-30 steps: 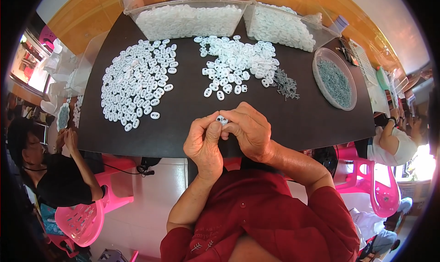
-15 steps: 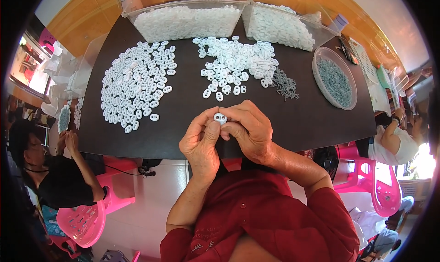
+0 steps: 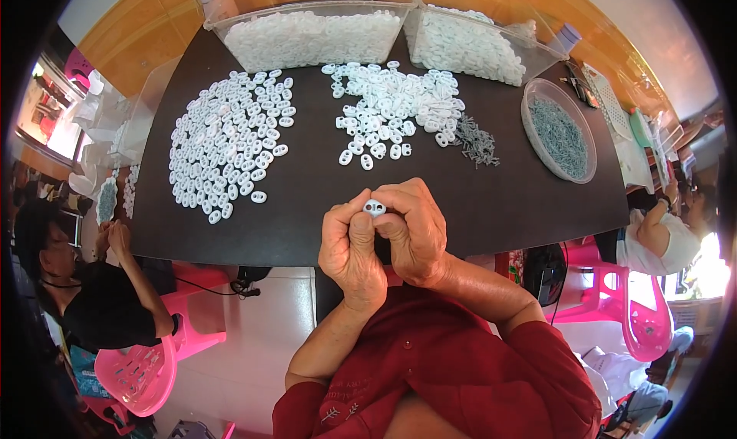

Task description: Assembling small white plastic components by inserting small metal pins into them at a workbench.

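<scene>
Between my two hands, just over the table's near edge, is a small white oval plastic piece with two dark holes [image 3: 374,208]. My left hand [image 3: 351,251] pinches it from the left with thumb and fingers. From the right, my right hand [image 3: 417,231] grips it the same way. Fingertips cover its sides, so anything small tucked beneath it is hidden. Beyond my hands lies a loose heap of like white pieces [image 3: 395,101]. Beside it is a small pile of grey pins [image 3: 476,141]. A wider spread of white pieces [image 3: 223,143] covers the table's left.
Two clear bins of white pieces [image 3: 315,39] [image 3: 468,46] stand at the back. A round clear tub [image 3: 528,124] of grey pins sits at the right. People sit left [image 3: 100,301] and right [image 3: 664,235], by pink chairs [image 3: 142,374]. The dark tabletop [image 3: 307,185] ends before me.
Both hands have moved slightly nearer to me and drawn closer together around the white piece. The piece has shifted a little down and right, and its sides are more covered.
</scene>
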Demonstrator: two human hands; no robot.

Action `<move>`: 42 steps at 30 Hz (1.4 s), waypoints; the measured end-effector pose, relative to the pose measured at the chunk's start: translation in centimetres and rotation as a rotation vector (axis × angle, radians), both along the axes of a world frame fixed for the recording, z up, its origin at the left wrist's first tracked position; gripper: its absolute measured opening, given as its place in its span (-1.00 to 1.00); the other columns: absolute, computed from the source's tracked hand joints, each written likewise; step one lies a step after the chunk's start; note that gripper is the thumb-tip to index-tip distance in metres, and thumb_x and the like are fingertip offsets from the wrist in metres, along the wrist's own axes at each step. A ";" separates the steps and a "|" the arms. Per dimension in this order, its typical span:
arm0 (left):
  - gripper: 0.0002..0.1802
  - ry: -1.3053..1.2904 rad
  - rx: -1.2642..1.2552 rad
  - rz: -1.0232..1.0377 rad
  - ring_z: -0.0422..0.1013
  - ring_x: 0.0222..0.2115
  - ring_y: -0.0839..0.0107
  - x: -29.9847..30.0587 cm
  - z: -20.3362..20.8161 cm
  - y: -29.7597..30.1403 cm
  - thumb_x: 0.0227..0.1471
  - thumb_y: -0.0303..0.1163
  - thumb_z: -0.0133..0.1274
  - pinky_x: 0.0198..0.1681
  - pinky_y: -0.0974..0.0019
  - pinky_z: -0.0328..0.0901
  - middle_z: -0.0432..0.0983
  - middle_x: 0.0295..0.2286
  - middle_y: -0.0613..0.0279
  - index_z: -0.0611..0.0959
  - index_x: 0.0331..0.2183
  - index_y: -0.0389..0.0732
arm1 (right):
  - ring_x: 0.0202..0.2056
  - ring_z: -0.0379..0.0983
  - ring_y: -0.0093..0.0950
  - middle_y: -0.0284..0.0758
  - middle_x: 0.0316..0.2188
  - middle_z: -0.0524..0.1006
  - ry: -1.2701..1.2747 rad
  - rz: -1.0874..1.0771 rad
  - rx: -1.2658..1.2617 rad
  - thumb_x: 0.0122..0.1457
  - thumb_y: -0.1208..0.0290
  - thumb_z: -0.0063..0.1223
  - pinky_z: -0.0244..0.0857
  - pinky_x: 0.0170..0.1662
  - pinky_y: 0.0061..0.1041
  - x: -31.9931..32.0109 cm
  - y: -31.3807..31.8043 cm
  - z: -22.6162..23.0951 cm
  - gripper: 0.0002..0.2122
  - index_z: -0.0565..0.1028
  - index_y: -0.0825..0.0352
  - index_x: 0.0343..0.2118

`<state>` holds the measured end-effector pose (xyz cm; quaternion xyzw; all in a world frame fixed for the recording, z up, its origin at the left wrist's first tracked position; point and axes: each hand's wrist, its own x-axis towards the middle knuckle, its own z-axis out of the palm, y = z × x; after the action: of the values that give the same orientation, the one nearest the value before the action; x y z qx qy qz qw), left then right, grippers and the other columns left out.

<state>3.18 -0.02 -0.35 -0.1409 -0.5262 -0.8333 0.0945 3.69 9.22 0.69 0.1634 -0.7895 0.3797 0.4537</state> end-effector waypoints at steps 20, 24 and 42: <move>-0.76 0.025 -0.001 0.037 0.19 -0.48 0.71 0.4 0.0 -0.4 0.20 -0.37 -0.13 -0.41 0.60 0.17 0.31 -0.42 0.41 0.50 -0.25 -0.37 | -0.49 0.35 -0.40 -0.17 -0.39 0.46 0.026 0.035 0.022 0.06 0.63 0.00 0.25 -0.45 -0.48 -0.1 -0.5 0.3 -0.82 0.40 0.51 -0.25; -0.78 0.049 0.024 0.058 0.19 -0.51 0.68 0.6 -0.2 0.0 0.19 -0.42 -0.12 -0.46 0.59 0.16 0.32 -0.48 0.36 0.49 -0.22 -0.39 | -0.52 0.33 -0.41 -0.17 -0.42 0.45 0.070 0.027 0.040 0.06 0.63 -0.02 0.23 -0.48 -0.47 -0.2 -0.6 -0.1 -0.87 0.40 0.51 -0.30; -0.71 0.083 -0.290 -0.062 0.32 -0.54 0.61 -0.1 0.6 -1.4 0.14 -0.50 -0.08 -0.46 0.53 0.26 0.42 -0.49 0.28 0.50 -0.09 -0.37 | -0.52 0.37 -0.37 -0.19 -0.44 0.48 -0.029 -0.025 0.036 -0.07 0.72 0.04 0.26 -0.47 -0.47 0.1 1.5 1.2 -0.81 0.44 0.45 -0.34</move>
<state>3.05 -1.40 0.26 -0.2036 -0.6321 -0.7444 0.0690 3.80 10.70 1.93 0.1559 -0.8047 0.3621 0.4438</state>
